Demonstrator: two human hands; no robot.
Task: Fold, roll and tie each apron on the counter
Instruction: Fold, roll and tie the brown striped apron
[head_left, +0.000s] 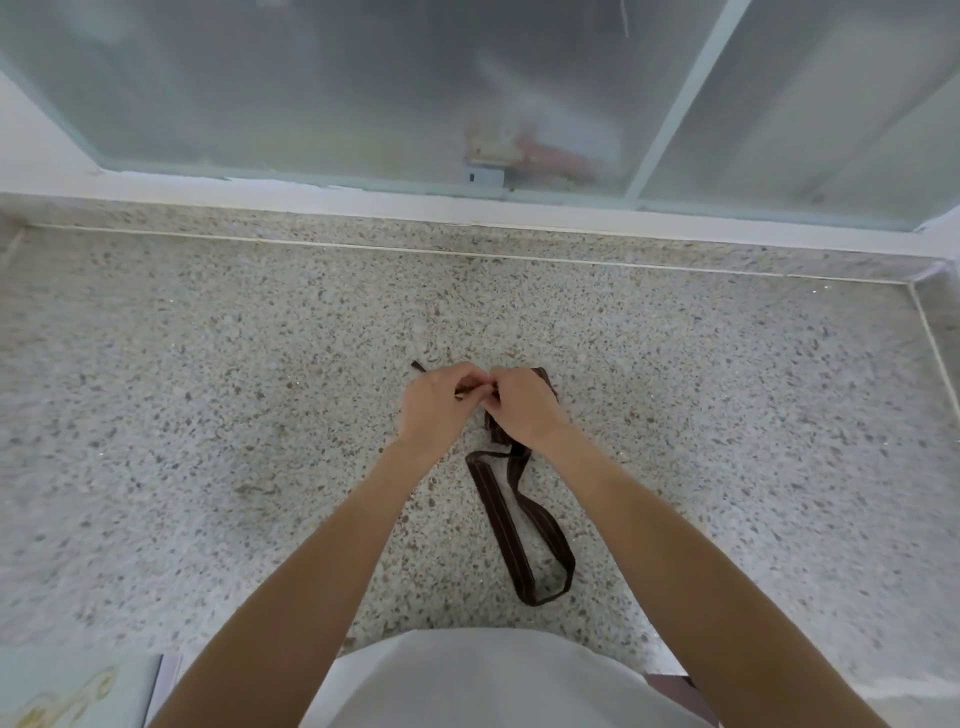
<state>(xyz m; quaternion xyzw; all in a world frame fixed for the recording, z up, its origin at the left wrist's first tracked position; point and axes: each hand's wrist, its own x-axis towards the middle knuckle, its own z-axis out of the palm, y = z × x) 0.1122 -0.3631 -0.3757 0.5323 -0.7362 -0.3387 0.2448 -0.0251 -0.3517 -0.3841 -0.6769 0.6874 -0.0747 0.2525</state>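
Note:
A dark brown rolled apron (546, 382) lies on the speckled counter (208, 389), mostly hidden under my hands. My left hand (435, 405) and my right hand (522, 402) meet above the roll, fingers curled, each pinching a thin brown tie string. One string end (418, 367) sticks out to the left past my left hand. A wide brown strap loop (524, 530) trails from the roll toward me, flat on the counter.
A frosted sliding window (363, 93) with a white sill runs along the counter's far edge. A raised counter lip (935, 353) borders the right side. A pale patterned object (67, 691) sits at the lower left corner.

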